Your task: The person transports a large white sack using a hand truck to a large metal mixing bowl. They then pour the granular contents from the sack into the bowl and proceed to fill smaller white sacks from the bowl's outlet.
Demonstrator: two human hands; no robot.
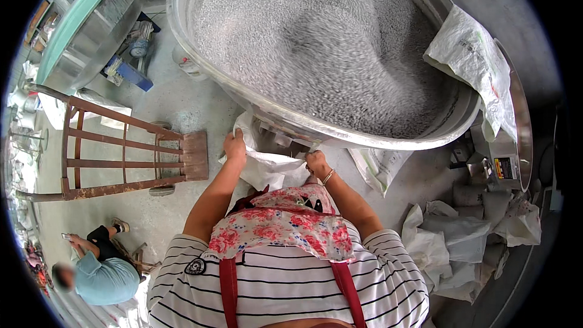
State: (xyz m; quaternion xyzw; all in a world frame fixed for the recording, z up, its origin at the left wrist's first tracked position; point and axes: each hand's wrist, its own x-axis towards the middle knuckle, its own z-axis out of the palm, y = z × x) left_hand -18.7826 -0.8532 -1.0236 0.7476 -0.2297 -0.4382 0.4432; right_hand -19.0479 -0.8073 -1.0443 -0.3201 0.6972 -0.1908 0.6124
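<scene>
A white woven sack (270, 168) hangs open under the lower lip of a large round metal pan (200, 64) full of grey granules (316, 36). My left hand (235, 147) grips the sack's mouth on the left side. My right hand (317, 163), with a bangle at the wrist, grips the sack's mouth on the right, close to the pan's outlet. The inside of the sack is hidden by my hands and the pan. I wear a striped shirt and a floral apron with red straps.
A rusty hand truck (124, 155) lies on the concrete floor to the left. Another white sack (477, 61) drapes over the pan's right rim. Several empty sacks (461, 243) are piled at lower right. A person in a teal shirt (100, 273) squats at lower left. A second metal pan (91, 21) stands at upper left.
</scene>
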